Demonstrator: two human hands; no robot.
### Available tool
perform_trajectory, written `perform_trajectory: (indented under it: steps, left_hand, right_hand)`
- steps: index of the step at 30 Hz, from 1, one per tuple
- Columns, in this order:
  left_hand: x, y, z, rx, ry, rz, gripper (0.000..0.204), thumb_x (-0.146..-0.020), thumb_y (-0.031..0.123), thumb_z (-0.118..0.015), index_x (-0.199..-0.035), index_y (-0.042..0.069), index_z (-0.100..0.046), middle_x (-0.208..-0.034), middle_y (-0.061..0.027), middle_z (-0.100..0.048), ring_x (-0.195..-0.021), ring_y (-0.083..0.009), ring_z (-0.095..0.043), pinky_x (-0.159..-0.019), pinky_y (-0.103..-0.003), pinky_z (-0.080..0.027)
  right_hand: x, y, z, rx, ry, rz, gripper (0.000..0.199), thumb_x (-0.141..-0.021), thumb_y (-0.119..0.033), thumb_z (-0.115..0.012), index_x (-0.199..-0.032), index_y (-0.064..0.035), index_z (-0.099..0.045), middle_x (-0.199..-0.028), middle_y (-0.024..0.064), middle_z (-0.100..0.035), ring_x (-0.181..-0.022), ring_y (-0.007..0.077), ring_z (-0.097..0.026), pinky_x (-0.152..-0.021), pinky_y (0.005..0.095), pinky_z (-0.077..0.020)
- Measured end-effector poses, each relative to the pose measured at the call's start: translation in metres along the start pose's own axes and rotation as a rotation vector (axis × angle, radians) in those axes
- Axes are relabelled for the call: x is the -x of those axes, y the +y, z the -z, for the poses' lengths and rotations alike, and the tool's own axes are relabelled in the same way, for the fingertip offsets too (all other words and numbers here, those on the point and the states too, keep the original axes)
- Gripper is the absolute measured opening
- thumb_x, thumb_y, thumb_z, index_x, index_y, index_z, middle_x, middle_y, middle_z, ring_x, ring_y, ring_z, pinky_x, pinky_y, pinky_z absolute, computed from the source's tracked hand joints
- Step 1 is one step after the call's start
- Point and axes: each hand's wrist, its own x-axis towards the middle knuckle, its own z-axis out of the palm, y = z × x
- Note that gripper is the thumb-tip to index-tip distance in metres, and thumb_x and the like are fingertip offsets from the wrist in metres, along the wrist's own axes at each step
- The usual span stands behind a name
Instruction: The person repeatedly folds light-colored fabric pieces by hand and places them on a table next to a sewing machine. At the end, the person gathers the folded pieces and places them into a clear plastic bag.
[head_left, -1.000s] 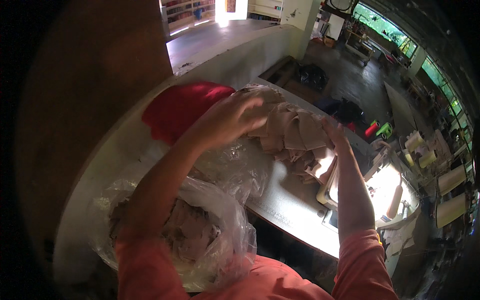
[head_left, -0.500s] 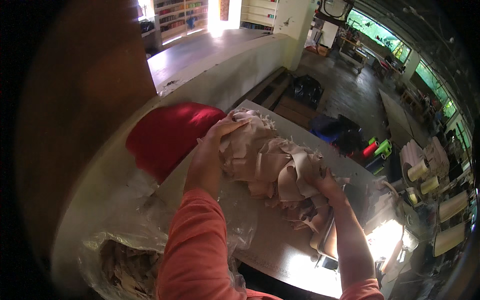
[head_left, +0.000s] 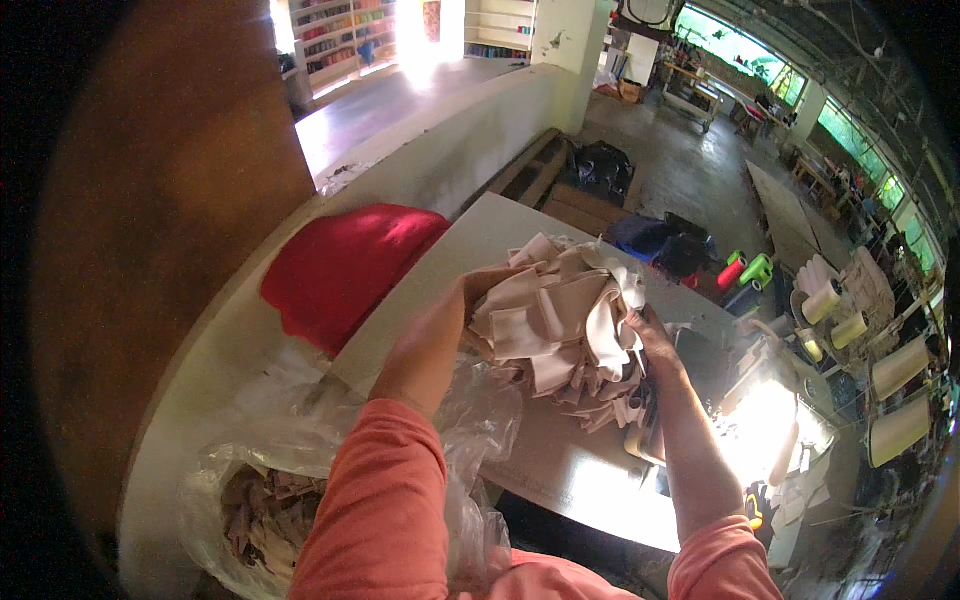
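A heap of beige fabric pieces (head_left: 550, 325), cut small with some curled edges, is squeezed between my two hands over the pale worktable (head_left: 410, 290). My left hand (head_left: 492, 284) presses in from the left side, its fingers mostly buried behind the cloth. On the right side my right hand (head_left: 648, 335) grips the pile, fingers curled against it. More fabric scraps hang at the heap's lower edge. Below my left arm, a clear plastic bag (head_left: 465, 440) stands open with darker beige pieces (head_left: 275, 515) inside.
Red cloth (head_left: 350, 265) lies over the ledge left of the table. A brightly lit sewing machine (head_left: 770, 410) and cream thread cones (head_left: 822, 300) stand at the right. Beyond the table are green and red thread cones (head_left: 757, 270) and dark bags (head_left: 660, 243).
My hands have drawn closer together, and the spread-out fabric is now bunched into a tighter, taller heap. The left hand has moved right and slightly down from the table's far corner.
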Motion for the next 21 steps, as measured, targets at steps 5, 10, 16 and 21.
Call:
perform_trajectory:
  steps: [5,10,16,21]
  left_hand:
    - [0.009,0.017,-0.04,0.05,-0.153,-0.227,0.033,-0.081,0.031,-0.053,-0.106,0.009,-0.051,-0.089,-0.0052,-0.059,-0.07,-0.0136,-0.057,-0.063,-0.028,-0.048]
    - [0.013,0.048,-0.011,-0.039,-0.113,-0.542,0.036,-0.081,0.03,-0.053,-0.108,0.007,-0.05,-0.094,-0.0074,-0.059,-0.075,-0.015,-0.058,-0.067,-0.03,-0.048]
    - [0.094,0.121,-0.079,0.067,-0.101,-0.617,0.039,-0.08,0.032,-0.052,-0.11,0.007,-0.05,-0.101,-0.0096,-0.056,-0.081,-0.0177,-0.056,-0.071,-0.033,-0.047]
    - [0.196,0.124,-0.087,0.009,0.012,-0.786,0.04,-0.08,0.033,-0.052,-0.111,0.007,-0.049,-0.103,-0.0101,-0.055,-0.085,-0.0185,-0.054,-0.074,-0.033,-0.045]
  right_hand:
    - [-0.004,0.023,0.024,-0.502,-0.024,0.169,0.057,-0.07,-0.028,-0.065,-0.114,-0.0002,-0.043,-0.109,0.0065,-0.05,-0.1,0.0189,-0.045,-0.088,0.0302,-0.0328]
    - [0.009,-0.066,0.0,-0.435,-0.051,0.261,0.065,-0.067,-0.032,-0.063,-0.118,-0.0001,-0.038,-0.11,0.0136,-0.048,-0.102,0.0236,-0.046,-0.087,0.0316,-0.0358]
    - [0.043,-0.204,0.017,-0.453,-0.107,0.401,0.059,-0.071,-0.029,-0.061,-0.118,-0.0011,-0.038,-0.11,0.0129,-0.048,-0.095,0.0227,-0.05,-0.079,0.0312,-0.0407]
    - [0.083,-0.259,-0.022,-0.525,-0.031,0.395,0.056,-0.07,-0.029,-0.063,-0.113,-0.0007,-0.043,-0.102,0.0129,-0.053,-0.088,0.0214,-0.053,-0.075,0.0298,-0.0427]
